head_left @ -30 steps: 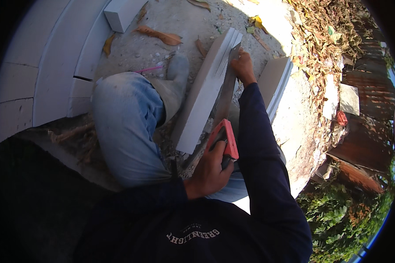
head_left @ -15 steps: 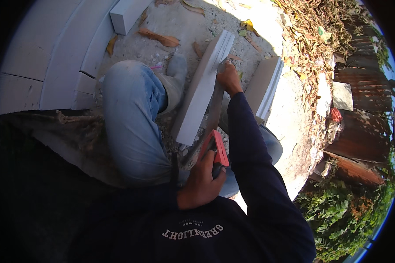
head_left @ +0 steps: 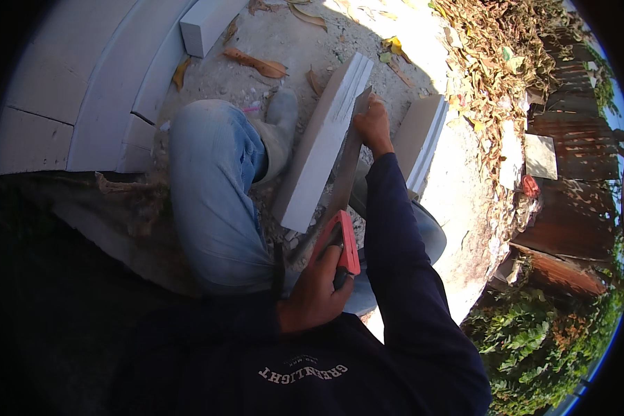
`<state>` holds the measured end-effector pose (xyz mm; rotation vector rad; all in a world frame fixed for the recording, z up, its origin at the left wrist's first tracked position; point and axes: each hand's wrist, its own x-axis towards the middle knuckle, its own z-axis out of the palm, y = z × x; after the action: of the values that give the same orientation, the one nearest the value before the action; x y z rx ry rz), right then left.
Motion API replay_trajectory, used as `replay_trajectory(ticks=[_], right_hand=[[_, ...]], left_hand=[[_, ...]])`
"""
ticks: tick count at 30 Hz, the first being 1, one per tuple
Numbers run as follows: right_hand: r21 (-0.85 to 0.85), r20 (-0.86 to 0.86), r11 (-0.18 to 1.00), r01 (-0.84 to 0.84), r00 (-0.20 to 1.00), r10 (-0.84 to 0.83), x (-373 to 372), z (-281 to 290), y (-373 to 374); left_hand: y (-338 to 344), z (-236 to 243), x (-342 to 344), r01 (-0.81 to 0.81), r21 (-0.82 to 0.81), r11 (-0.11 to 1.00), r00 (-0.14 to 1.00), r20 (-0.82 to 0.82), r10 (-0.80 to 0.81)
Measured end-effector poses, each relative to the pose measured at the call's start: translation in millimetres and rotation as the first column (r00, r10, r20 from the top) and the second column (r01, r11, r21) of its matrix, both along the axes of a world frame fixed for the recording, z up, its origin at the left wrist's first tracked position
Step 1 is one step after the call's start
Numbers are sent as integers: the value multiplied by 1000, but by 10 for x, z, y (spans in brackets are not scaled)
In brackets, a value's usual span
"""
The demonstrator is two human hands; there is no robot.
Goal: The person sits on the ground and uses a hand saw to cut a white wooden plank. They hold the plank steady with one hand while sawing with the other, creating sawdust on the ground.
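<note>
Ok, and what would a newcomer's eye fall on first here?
The red-and-black saw handle stands out first, low in the middle, in the person's left grip; the right grip holds the far end of the saw blade. Just left of the blade is a long pale block. Sunlit ground glares on the right, with dry leaves toward the upper right.

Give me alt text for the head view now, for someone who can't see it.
A person's left hand grips a saw by its red handle while the right hand holds the far end of the blade, alongside a long pale block. A second block lies to the right, with dry leaves on the sunlit ground beyond.
</note>
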<state>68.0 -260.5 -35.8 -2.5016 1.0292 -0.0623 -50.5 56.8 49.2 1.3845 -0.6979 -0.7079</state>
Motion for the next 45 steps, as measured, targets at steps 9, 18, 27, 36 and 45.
replay_trajectory(ticks=[9,18,27,36,45], right_hand=[[-39,81,999,-7,997,10,240,-379,-545],[30,84,999,-20,996,17,341,-482,-654],[-11,74,999,-40,996,41,192,-536,-515],[44,10,998,-36,999,35,-103,-402,-15],[54,25,998,-15,1000,14,-301,-340,369]], left_hand=[[-470,-199,301,9,64,998,999,-41,-7],[-631,-314,334,-13,14,1000,999,-41,13],[-515,-132,220,-18,82,996,1000,-13,19],[-82,93,-72,16,103,995,991,-136,-2],[358,126,-160,61,106,992,992,-120,-48]])
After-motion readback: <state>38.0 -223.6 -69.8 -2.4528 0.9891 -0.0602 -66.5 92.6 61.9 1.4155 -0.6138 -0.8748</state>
